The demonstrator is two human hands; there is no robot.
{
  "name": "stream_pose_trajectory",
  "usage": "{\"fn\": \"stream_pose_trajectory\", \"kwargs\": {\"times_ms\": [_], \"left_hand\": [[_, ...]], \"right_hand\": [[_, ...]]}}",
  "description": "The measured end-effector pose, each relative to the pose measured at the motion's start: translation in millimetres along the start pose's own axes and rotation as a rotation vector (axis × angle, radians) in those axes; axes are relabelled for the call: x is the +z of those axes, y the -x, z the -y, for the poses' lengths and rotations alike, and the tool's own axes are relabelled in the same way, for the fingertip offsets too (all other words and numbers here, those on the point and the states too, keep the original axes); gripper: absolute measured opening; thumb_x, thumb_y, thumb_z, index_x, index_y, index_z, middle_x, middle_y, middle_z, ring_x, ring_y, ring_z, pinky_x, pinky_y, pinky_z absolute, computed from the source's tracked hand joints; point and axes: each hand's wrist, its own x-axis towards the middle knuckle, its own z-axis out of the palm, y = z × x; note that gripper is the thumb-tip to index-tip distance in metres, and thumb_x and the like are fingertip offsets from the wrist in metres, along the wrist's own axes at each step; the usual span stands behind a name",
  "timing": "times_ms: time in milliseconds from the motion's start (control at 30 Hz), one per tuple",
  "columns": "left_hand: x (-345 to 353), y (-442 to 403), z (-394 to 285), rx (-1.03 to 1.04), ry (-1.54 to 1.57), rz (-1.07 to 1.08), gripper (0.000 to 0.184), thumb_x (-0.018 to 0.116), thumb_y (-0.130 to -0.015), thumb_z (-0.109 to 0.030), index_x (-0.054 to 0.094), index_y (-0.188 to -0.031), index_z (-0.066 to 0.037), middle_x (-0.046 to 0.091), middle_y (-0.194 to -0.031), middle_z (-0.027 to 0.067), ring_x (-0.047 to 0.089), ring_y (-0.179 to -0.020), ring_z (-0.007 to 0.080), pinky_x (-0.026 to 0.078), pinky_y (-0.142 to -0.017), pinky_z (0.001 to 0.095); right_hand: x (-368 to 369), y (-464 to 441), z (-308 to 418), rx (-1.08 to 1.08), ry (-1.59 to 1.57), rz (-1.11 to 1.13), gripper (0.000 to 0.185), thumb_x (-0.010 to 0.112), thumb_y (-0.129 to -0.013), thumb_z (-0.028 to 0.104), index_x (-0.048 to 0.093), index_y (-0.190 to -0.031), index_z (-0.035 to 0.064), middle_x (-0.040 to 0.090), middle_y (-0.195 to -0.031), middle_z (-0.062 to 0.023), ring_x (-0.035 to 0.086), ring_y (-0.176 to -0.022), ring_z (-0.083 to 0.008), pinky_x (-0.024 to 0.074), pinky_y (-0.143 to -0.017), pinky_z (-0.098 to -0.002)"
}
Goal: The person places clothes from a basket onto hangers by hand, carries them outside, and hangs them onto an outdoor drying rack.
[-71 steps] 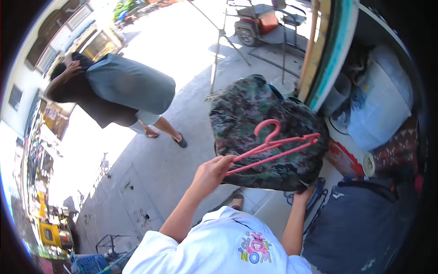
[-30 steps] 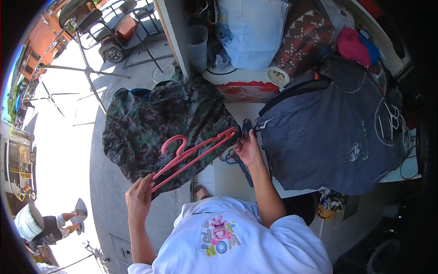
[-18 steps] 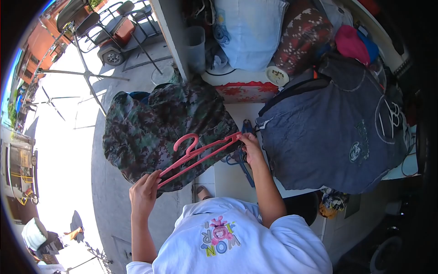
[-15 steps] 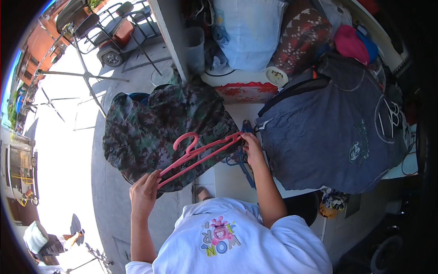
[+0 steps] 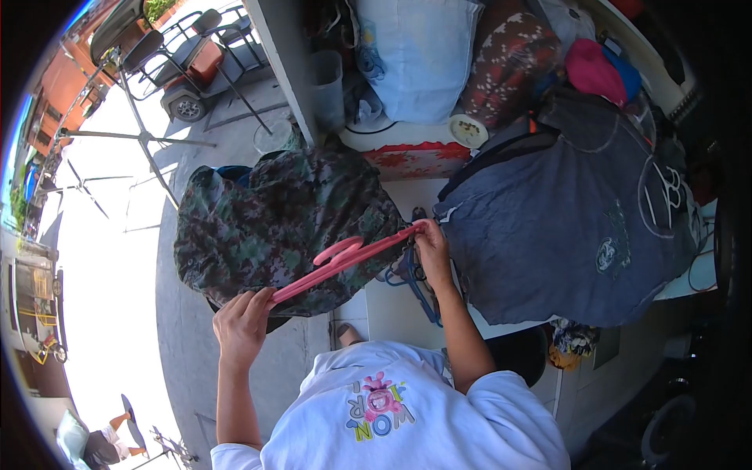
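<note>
A pink clothes hanger [image 5: 345, 265] stretches between both my hands, tilted nearly edge-on. My left hand [image 5: 244, 321] grips its lower left end, and my right hand [image 5: 432, 249] pinches the upper right end. Behind it lies a camouflage garment [image 5: 258, 227], bunched up below the hanger. Right of my right hand a dark grey shirt [image 5: 540, 227] is spread out over the counter. A dark blue hanger [image 5: 423, 294] shows beneath my right forearm, partly hidden.
Bags [image 5: 411, 63] and a patterned brown bundle [image 5: 513, 63] stand at the back, beside a small round dish [image 5: 468, 131]. White hangers [image 5: 672, 188] lie on the shirt's right side. Outside on the left are a metal frame [image 5: 144, 138], a parked vehicle [image 5: 188, 90] and a person [image 5: 106, 446].
The pink hanger has turned between my hands, so its hook and two bars now look flatter and closer together. My left hand has shifted slightly left. The person outside has moved.
</note>
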Motion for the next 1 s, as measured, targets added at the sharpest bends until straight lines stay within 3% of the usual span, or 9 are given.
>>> {"fn": "stream_pose_trajectory", "kwargs": {"times_ms": [133, 233, 300, 400, 567, 633, 767, 833, 1000], "left_hand": [[0.4, -1.9, 1.0, -0.012, -0.010, -0.049, 0.013, 0.064, -0.073, -0.011, 0.059, -0.084, -0.008, 0.056, -0.067, 0.0040, 0.055, -0.056, 0.0207, 0.042, -0.049, 0.0303], [-6.1, -2.3, 7.8, -0.030, -0.048, -0.121, 0.012, 0.063, -0.072, -0.011, 0.057, -0.081, -0.007, 0.055, -0.066, 0.0039, 0.053, -0.055, 0.0210, 0.040, -0.049, 0.0302], [-15.3, -5.3, 9.9, -0.032, -0.047, -0.126, 0.010, 0.062, -0.073, -0.011, 0.055, -0.078, -0.007, 0.054, -0.065, 0.0041, 0.050, -0.053, 0.0214, 0.038, -0.048, 0.0307], [-18.6, -3.9, 12.2, -0.037, -0.062, -0.130, 0.004, 0.053, -0.079, -0.009, 0.053, -0.078, -0.005, 0.051, -0.064, 0.0075, 0.048, -0.057, 0.0258, 0.037, -0.054, 0.0348], [-31.2, -0.6, 9.8, -0.076, 0.001, -0.046, 0.017, 0.047, -0.085, -0.011, 0.049, -0.097, 0.001, 0.053, -0.092, 0.0176, 0.051, -0.085, 0.0354, 0.040, -0.071, 0.0420], [-44.5, -22.1, -12.1, 0.001, -0.185, -0.132, 0.026, 0.048, -0.087, -0.020, 0.056, -0.101, 0.000, 0.060, -0.096, 0.0115, 0.059, -0.085, 0.0215, 0.047, -0.073, 0.0329], [-41.7, -56.0, -21.6, 0.145, -0.272, -0.250, 0.035, 0.053, -0.086, -0.027, 0.055, -0.105, 0.002, 0.061, -0.095, 0.0131, 0.060, -0.083, 0.0230, 0.049, -0.073, 0.0338], [-29.1, -79.9, -43.3, 0.055, 0.031, -0.383, 0.028, 0.046, -0.087, -0.016, 0.049, -0.109, 0.002, 0.053, -0.104, 0.0185, 0.051, -0.094, 0.0337, 0.040, -0.078, 0.0401], [-19.2, -134.9, -57.0, -0.145, 0.435, -0.531, 0.022, 0.044, -0.091, -0.014, 0.051, -0.101, 0.005, 0.057, -0.103, 0.0177, 0.055, -0.084, 0.0273, 0.043, -0.072, 0.0343]], "right_hand": [[3.3, 6.6, 38.2, 0.208, -0.247, -0.023, 0.032, 0.044, -0.082, 0.001, 0.048, -0.113, 0.0040, 0.056, -0.106, -0.0050, 0.052, -0.094, -0.0122, 0.0392, -0.082, -0.0263], [4.5, -4.6, 46.8, -0.149, 0.127, -0.247, 0.043, 0.052, -0.079, 0.005, 0.045, -0.121, 0.0098, 0.051, -0.116, -0.0103, 0.050, -0.100, -0.0198, 0.0397, -0.084, -0.0326], [4.4, -12.6, 105.1, -0.698, 0.507, -0.107, 0.045, 0.061, -0.078, 0.017, 0.046, -0.121, 0.0116, 0.044, -0.124, -0.0106, 0.047, -0.106, -0.0241, 0.0361, -0.089, -0.0359], [19.7, -27.1, 124.7, -0.901, 0.637, 0.278, 0.030, 0.066, -0.073, 0.025, 0.058, -0.099, 0.0120, 0.057, -0.097, -0.0035, 0.052, -0.093, -0.0193, 0.0371, -0.084, -0.0357], [37.8, -32.1, 130.5, -0.917, 0.523, 0.193, 0.017, 0.063, -0.075, 0.025, 0.059, -0.085, 0.0114, 0.050, -0.076, 0.0009, 0.048, -0.074, -0.0155, 0.0337, -0.070, -0.0303], [44.4, -29.4, 142.0, -0.934, 0.553, 0.145, 0.017, 0.063, -0.076, 0.025, 0.059, -0.085, 0.0112, 0.050, -0.075, 0.0007, 0.047, -0.074, -0.0156, 0.0332, -0.070, -0.0303], [59.3, -20.4, 164.8, -0.935, 0.538, 0.040, 0.018, 0.064, -0.075, 0.024, 0.060, -0.085, 0.0107, 0.050, -0.076, 0.0005, 0.047, -0.074, -0.0159, 0.0334, -0.068, -0.0303], [59.6, -14.3, 179.2, -0.913, 0.584, -0.044, 0.019, 0.065, -0.073, 0.023, 0.060, -0.086, 0.0102, 0.051, -0.077, 0.0000, 0.048, -0.076, -0.0166, 0.0343, -0.068, -0.0304], [52.9, 2.5, 206.5, -0.881, 0.608, -0.145, 0.020, 0.065, -0.074, 0.021, 0.060, -0.090, 0.0099, 0.053, -0.084, -0.0021, 0.050, -0.082, -0.0191, 0.0369, -0.074, -0.0325]]}}
